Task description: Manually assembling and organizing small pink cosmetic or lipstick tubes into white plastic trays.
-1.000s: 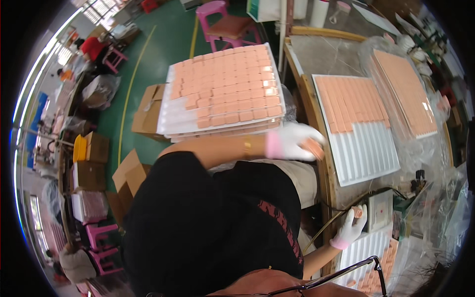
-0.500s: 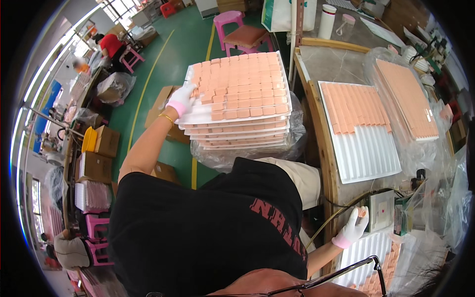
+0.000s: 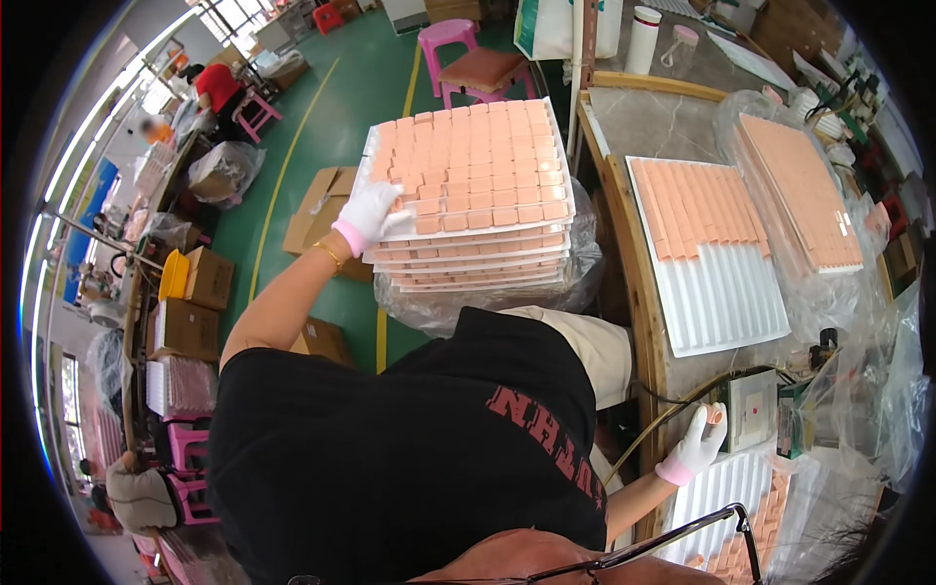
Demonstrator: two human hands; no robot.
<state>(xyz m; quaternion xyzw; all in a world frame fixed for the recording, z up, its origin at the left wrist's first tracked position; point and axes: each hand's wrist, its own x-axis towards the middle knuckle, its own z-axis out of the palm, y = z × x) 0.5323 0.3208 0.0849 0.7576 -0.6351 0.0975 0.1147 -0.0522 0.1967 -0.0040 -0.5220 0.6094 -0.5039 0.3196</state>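
Observation:
My left hand [image 3: 370, 214], in a white glove with a pink cuff, is at the near left part of the top tray [image 3: 367, 168] on a stack of white trays. Its fingers are closed around a small peach block [image 3: 398, 204]. Rows of similar peach blocks [image 3: 478, 146] cover most of that tray. Over the bench at the right, my gloved right hand [image 3: 694, 450] pinches another small peach piece [image 3: 715, 414] between thumb and fingers. Just beyond it sits a small box-like device [image 3: 752, 409] with a pale top plate.
On the bench [image 3: 648, 122] lie a ridged white tray [image 3: 726, 307] partly filled with peach pieces and a fuller tray [image 3: 799, 200] on plastic wrap. Another ridged tray [image 3: 717, 502] is beside my right wrist. Cardboard boxes [image 3: 317, 210] and pink stools [image 3: 448, 41] stand on the green floor.
My left hand has moved nearer to me and slightly right along the tray, from the blocks' left edge. My right hand keeps its piece and has barely shifted.

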